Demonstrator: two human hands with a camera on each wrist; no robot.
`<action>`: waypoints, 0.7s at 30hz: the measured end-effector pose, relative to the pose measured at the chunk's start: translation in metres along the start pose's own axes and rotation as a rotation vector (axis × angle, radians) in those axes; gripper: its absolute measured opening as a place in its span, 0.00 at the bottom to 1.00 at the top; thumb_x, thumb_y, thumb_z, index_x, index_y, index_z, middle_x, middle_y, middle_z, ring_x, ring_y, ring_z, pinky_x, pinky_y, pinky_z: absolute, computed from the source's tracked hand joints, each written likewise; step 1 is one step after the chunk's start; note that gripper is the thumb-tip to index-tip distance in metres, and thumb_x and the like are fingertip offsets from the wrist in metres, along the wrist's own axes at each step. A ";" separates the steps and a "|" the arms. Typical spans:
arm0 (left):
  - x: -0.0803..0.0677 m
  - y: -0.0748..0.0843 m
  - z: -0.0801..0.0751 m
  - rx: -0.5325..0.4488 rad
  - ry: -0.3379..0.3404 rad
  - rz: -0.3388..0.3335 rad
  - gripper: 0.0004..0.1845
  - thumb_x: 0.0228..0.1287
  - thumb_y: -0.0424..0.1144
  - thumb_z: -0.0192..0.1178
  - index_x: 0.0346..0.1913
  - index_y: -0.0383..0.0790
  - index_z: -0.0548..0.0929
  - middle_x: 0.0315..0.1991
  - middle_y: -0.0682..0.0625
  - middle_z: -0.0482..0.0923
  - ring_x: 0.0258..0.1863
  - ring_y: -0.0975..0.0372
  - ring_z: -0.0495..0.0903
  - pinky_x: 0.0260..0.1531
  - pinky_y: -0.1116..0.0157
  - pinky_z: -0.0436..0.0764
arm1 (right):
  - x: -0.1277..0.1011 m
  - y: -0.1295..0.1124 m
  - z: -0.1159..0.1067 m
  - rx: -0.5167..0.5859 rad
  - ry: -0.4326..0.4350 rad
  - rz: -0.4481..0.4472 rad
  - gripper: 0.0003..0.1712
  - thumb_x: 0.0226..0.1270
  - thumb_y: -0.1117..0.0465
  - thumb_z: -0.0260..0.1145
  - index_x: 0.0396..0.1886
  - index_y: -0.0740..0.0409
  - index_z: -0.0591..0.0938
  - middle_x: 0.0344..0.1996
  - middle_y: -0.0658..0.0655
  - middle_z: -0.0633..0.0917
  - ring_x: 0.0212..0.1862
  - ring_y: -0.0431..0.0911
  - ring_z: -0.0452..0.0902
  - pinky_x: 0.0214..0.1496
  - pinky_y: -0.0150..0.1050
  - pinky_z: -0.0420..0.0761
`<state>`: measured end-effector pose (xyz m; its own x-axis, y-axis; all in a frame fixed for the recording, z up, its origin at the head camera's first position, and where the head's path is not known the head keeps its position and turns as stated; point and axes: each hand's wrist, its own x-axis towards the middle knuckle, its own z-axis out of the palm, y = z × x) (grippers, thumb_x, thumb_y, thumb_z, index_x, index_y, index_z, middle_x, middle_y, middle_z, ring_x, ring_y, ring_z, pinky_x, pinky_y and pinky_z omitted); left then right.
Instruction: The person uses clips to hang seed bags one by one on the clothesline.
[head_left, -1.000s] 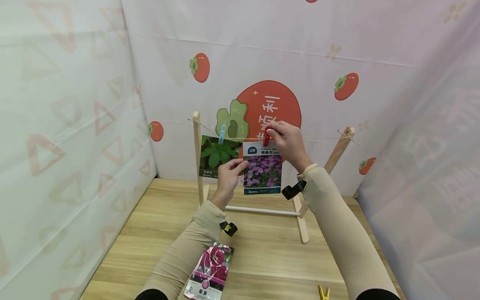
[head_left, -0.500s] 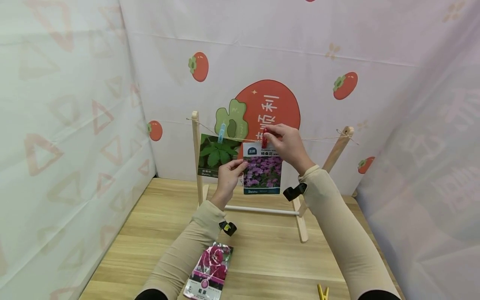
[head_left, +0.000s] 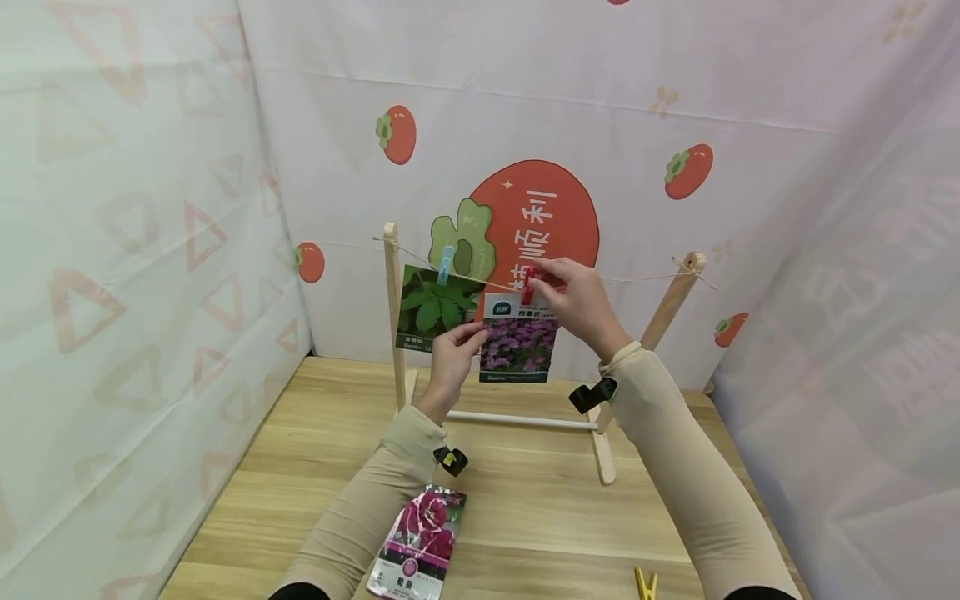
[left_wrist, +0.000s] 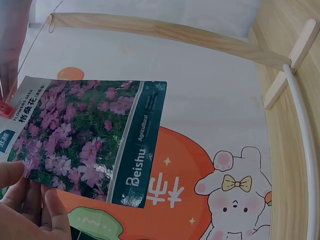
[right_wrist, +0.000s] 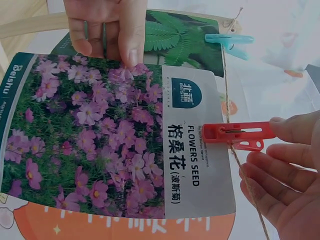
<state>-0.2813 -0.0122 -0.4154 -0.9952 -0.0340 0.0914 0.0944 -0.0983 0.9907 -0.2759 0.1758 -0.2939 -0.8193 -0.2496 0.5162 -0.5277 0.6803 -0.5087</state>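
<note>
My left hand (head_left: 450, 367) pinches the left edge of a seed packet (head_left: 517, 346) with purple flowers. At the packet's top, my right hand (head_left: 585, 304) holds a red clothespin (right_wrist: 235, 131), thumb on one handle and fingertips beside the other. In the right wrist view the clothespin's nose lies over the packet's top edge, at the twine (right_wrist: 226, 85). To the left, a green-leaf seed packet (head_left: 435, 308) hangs on the twine from a light-blue clothespin (head_left: 445, 265). The left wrist view shows the flower packet (left_wrist: 80, 135) tilted, with the left thumb on its front.
The twine runs between two wooden posts (head_left: 671, 304) of a stand with a white crossbar (head_left: 525, 420). A magenta-flower seed packet (head_left: 420, 542) lies on the wooden table (head_left: 540, 517) near the left forearm. A yellow clothespin (head_left: 646, 583) lies at the front right.
The right hand and red clothespin have moved slightly down, and the twine now dips lower there. The flower packet has shifted a little left and tilted. The left hand keeps its pinch.
</note>
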 end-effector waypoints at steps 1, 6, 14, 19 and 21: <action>0.000 0.001 0.000 -0.002 0.001 0.002 0.14 0.67 0.37 0.62 0.52 0.36 0.85 0.48 0.43 0.84 0.39 0.65 0.79 0.46 0.62 0.82 | -0.001 0.000 0.000 -0.003 -0.002 -0.005 0.21 0.69 0.62 0.64 0.60 0.64 0.79 0.48 0.64 0.84 0.47 0.54 0.81 0.52 0.50 0.83; -0.003 0.005 -0.002 -0.009 -0.001 0.015 0.15 0.67 0.36 0.61 0.55 0.37 0.83 0.51 0.41 0.83 0.41 0.67 0.80 0.45 0.67 0.82 | -0.007 0.000 -0.003 -0.029 -0.008 -0.036 0.24 0.68 0.63 0.65 0.62 0.65 0.77 0.50 0.66 0.83 0.50 0.56 0.80 0.52 0.52 0.81; -0.009 0.010 -0.008 0.052 -0.029 0.115 0.17 0.68 0.35 0.60 0.59 0.38 0.81 0.53 0.41 0.82 0.46 0.61 0.80 0.47 0.69 0.82 | -0.022 0.002 -0.006 -0.102 -0.012 -0.131 0.27 0.66 0.62 0.67 0.64 0.65 0.75 0.56 0.66 0.81 0.50 0.58 0.81 0.51 0.53 0.81; -0.015 0.015 -0.011 0.097 -0.072 0.114 0.20 0.69 0.37 0.60 0.63 0.40 0.78 0.59 0.43 0.79 0.57 0.55 0.78 0.59 0.58 0.78 | -0.033 0.004 -0.006 -0.103 -0.025 -0.176 0.32 0.63 0.61 0.70 0.66 0.64 0.74 0.58 0.65 0.79 0.52 0.59 0.80 0.54 0.54 0.81; -0.018 0.016 -0.012 0.112 -0.096 0.111 0.22 0.69 0.39 0.59 0.64 0.40 0.76 0.62 0.43 0.77 0.60 0.53 0.76 0.63 0.55 0.75 | -0.037 0.005 -0.006 -0.102 -0.020 -0.182 0.34 0.61 0.61 0.71 0.66 0.64 0.73 0.58 0.66 0.79 0.59 0.60 0.77 0.58 0.57 0.79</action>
<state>-0.2619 -0.0252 -0.4023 -0.9772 0.0567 0.2046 0.2056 0.0124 0.9785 -0.2469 0.1927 -0.3120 -0.7172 -0.3877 0.5790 -0.6430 0.6884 -0.3356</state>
